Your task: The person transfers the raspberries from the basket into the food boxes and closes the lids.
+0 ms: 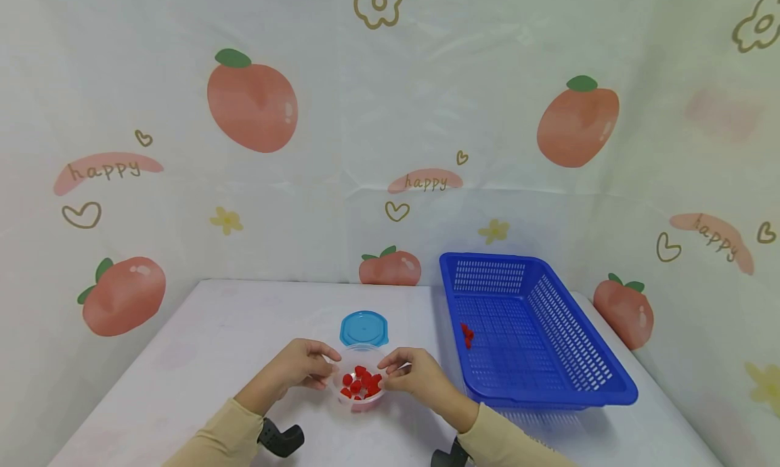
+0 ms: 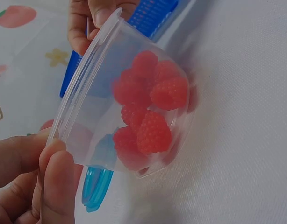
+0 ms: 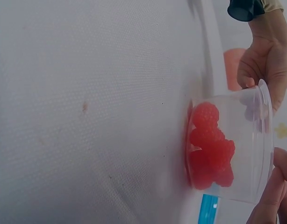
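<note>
Pinches a clear, round plastic tub (image 3: 246, 140) by opposite sides of its rim, between thumb and fingers of left hand (image 1: 298, 364) and right hand (image 1: 417, 379). Holds it upright on the white textured tabletop (image 1: 256, 318), with red bumpy raspberries (image 2: 154, 133) inside. Has a blue plastic lid (image 1: 363, 328) just beyond, a blue perforated basket (image 1: 551, 395) rightward.

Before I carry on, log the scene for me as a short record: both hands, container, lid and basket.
left hand: pinches the rim's left side
right hand: holds the rim's right side
clear container: upright, uncovered, on the white table
contents: several red raspberries
blue lid: on the table, just beyond the container
blue basket: right of the container
basket contents: small red pieces by its left wall; count unclear
</note>
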`<state>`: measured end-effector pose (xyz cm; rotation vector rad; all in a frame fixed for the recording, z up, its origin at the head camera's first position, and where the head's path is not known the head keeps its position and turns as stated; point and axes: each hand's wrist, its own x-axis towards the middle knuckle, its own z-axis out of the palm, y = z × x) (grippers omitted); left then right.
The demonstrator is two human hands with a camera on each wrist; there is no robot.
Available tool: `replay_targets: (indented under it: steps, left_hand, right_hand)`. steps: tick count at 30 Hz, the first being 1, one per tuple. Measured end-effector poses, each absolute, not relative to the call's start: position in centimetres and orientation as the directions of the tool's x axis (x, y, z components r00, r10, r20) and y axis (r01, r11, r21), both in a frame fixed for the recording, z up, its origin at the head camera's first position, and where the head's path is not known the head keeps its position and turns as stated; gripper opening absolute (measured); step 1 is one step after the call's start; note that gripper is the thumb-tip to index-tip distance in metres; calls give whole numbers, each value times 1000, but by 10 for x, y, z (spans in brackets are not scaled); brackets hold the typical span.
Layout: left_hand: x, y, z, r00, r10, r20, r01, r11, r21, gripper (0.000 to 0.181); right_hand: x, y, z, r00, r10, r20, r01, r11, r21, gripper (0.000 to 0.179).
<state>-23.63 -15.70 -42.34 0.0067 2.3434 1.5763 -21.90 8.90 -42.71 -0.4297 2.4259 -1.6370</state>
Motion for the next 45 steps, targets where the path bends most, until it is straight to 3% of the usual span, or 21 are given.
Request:
replay_targets:
  steps: [19, 33, 38, 45]
  left_hand:
    - [-237, -158, -424, -944, 212, -253, -159, 378, 912, 26]
    - [-237, -159, -424, -947, 214, -239, -142, 387, 911, 25]
    - [-237, -159, -424, -948, 205, -244, -149, 390, 909, 24]
    - [-238, -157, -422, -950, 188, -249, -159, 393, 905, 22]
  right_hand:
    - [-220, 90, -430, -947, -323, -5, -112, 343, -933, 24]
    - [-209, 105, -402, -896, -441, -53, -80, 278, -957, 26]
    - [-194, 120, -370, -882, -470, 36, -176, 259, -950, 26]
    - [-199, 162, -327, -848, -425, 316, -431, 207, -878, 30]
